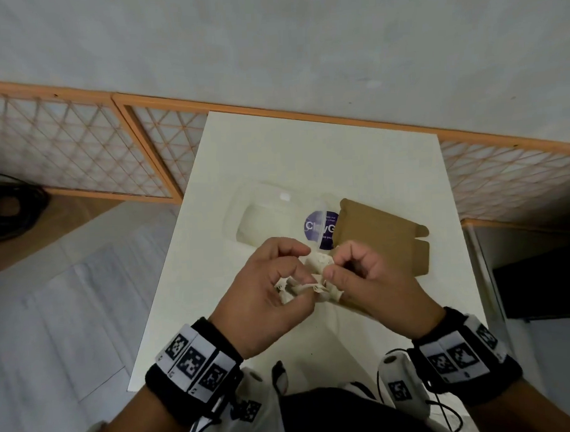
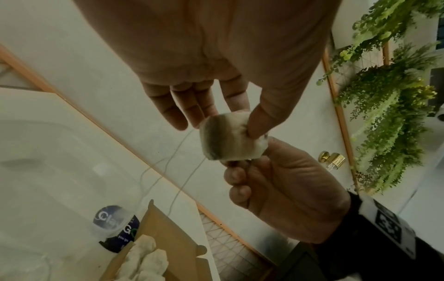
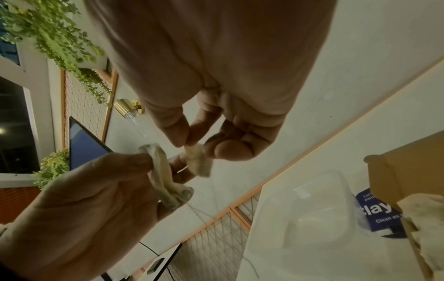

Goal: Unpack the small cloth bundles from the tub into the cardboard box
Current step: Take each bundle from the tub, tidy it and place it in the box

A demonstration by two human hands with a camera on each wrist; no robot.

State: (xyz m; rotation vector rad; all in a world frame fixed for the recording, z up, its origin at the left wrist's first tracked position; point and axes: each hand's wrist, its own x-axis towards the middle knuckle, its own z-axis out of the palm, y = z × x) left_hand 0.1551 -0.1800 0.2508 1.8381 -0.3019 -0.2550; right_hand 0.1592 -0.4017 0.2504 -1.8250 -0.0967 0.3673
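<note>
Above the table's middle, both hands hold a small cream cloth bundle (image 1: 315, 263). My left hand (image 1: 295, 267) pinches one end of it between thumb and fingers (image 2: 242, 121). My right hand (image 1: 333, 264) pinches another part with thumb and forefinger (image 3: 186, 142). Loose thread (image 2: 168, 167) hangs from the cloth. Behind the hands lies the clear plastic tub (image 1: 270, 216), bearing a purple sticker (image 1: 320, 229). The brown cardboard box (image 1: 382, 241) sits to its right, with cream bundles (image 2: 146, 260) lying in it.
The white table (image 1: 307, 149) is narrow, with its edges close on both sides. An orange-framed lattice screen (image 1: 78, 143) stands behind it. A black panel (image 1: 541, 286) is at the right and green plants (image 2: 389, 114) hang on the wall.
</note>
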